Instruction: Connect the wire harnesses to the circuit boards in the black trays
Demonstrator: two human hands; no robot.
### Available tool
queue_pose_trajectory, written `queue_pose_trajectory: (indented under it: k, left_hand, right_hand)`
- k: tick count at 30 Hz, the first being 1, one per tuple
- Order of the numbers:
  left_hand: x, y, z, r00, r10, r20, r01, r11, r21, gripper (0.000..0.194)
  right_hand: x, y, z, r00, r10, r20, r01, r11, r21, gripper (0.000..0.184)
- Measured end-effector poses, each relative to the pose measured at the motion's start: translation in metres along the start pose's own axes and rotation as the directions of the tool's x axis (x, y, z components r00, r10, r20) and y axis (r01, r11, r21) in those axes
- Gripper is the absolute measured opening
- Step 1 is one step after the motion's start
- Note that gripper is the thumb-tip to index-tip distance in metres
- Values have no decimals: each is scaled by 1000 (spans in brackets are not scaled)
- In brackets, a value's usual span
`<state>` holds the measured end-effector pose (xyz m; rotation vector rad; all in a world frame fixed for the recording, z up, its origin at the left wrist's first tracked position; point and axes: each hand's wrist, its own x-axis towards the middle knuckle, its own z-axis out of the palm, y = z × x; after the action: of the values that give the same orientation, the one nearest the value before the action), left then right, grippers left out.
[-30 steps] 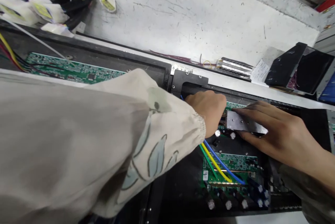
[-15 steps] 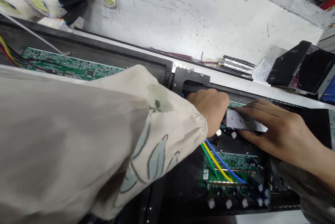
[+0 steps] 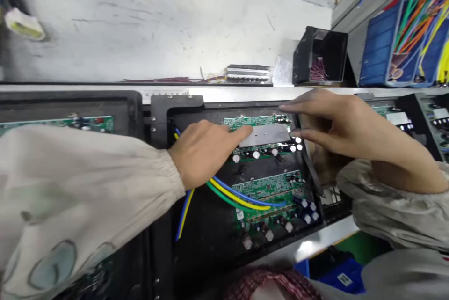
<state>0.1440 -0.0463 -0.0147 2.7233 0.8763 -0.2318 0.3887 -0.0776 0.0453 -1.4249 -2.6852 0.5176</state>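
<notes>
Showing, from left to right, a neighbouring circuit board (image 3: 59, 124) in its black frame (image 3: 70, 103), we then see the person's left hand (image 3: 203, 155) emerging from a gathered beige sleeve (image 3: 77, 197). Its extended fingers (image 3: 242, 132) rest on the left end of a silver metal plate (image 3: 266, 135), lying flat rather than closing around it. The plate's long axis runs left to right along an upper green circuit board (image 3: 257, 121), above a row of capacitors (image 3: 256, 154); the left hand is the nearer. Below lie a second green board (image 3: 266, 185) and blue, yellow and green wires (image 3: 238, 194), apart from the plate. The right hand (image 3: 345, 124) hovers with fingers spread, just beyond the plate's right end, gripping nothing. Farther right, we note a black bin (image 3: 319, 56) and a blue bin of coloured wires (image 3: 396, 52), well back.
</notes>
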Motion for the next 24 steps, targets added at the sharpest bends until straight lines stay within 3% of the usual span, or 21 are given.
queue_pose_trajectory:
  k: [6, 12, 18, 24]
  left_hand:
    - [0, 0, 2, 998, -45, 38, 45, 999, 5, 53]
    - [0, 1, 1, 997, -65, 39, 65, 998, -13, 51]
    - [0, -1, 4, 998, -39, 49, 39, 999, -11, 52]
    - [-1, -3, 7, 1000, 6, 10, -6, 1000, -24, 53]
  right_hand:
    - [-24, 17, 18, 999, -39, -6, 39, 999, 6, 35]
    - [-18, 26, 36, 994, -102, -28, 102, 994, -29, 39]
    - [-7, 20, 46, 987, -157, -25, 148, 966, -213, 40]
    - [-4, 23, 49, 975, -222, -14, 214, 952, -220, 37]
